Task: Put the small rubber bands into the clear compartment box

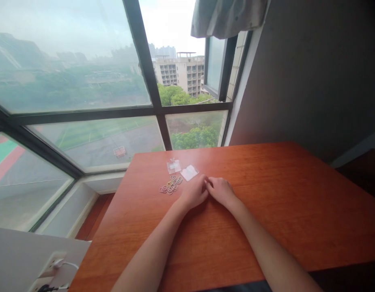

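My left hand [196, 191] and my right hand [220, 190] rest on the brown wooden table, their fingertips meeting. Both have curled, closed fingers, and whatever may be between them is hidden or too small to make out. Just beyond my left hand lies a small clear case with white contents [190, 172]. Beside it on the left is a transparent plastic box [174, 166], with small clear bits at its far edge. Left of my left hand, a loose cluster of small rings [172, 185] in silvery, yellow and pinkish tones lies on the tabletop.
The wooden table [285, 202] stretches off to the right, its far edge close to the large windows [84, 73]. A grey curtain [230, 16] hangs at the top. At the lower left, a wall socket [55, 263] has a white plug and cable.
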Motion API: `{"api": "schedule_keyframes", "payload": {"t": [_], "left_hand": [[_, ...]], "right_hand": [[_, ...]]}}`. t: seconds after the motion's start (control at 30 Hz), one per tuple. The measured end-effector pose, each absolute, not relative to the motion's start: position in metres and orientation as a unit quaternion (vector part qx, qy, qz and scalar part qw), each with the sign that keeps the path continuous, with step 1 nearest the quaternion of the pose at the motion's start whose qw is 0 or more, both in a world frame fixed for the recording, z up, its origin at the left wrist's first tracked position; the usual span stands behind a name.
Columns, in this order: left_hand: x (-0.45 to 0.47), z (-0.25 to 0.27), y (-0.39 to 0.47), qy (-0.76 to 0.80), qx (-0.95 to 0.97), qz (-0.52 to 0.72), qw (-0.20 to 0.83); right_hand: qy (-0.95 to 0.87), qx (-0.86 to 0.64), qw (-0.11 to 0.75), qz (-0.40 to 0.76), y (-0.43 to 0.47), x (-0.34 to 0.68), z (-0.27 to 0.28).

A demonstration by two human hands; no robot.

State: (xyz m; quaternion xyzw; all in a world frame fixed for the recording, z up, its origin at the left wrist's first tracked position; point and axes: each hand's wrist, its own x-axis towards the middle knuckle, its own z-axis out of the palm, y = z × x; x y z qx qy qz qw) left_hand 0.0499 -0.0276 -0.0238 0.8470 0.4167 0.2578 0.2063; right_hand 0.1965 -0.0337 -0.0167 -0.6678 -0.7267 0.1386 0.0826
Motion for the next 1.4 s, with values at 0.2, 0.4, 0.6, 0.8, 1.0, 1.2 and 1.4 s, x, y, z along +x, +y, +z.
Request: {"api": "schedule_keyframes", "payload": {"t": [0.2,0.4,0.6,0.8,1.0,1.2,1.4], "left_hand": [[0.048,-0.021,-0.029,0.412,0.873,0.201,0.164],[0.048,-0.014,-0.032,0.386,0.898,0.167,0.125],[0.050,-0.017,-0.029,0.398,0.887,0.184,0.145],[0.049,-0.016,-0.029,0.404,0.883,0.182,0.155],[0.049,-0.015,-0.029,0.401,0.883,0.180,0.163],[0.050,-0.016,-0.030,0.414,0.885,0.160,0.140],[0.054,-0.017,-0.033,0.413,0.895,0.150,0.076]], "right_hand": [[-0.727,-0.667,0.078,0.146,-0.034,0.198,-0.016],[-0.736,-0.660,0.066,0.136,-0.033,0.200,-0.018],[-0.736,-0.660,0.070,0.138,-0.034,0.199,-0.017],[-0.734,-0.661,0.071,0.140,-0.034,0.199,-0.016],[-0.736,-0.659,0.073,0.139,-0.034,0.199,-0.016],[-0.719,-0.678,0.067,0.138,-0.033,0.197,-0.016],[-0.700,-0.697,0.069,0.141,-0.030,0.208,-0.015]]}}
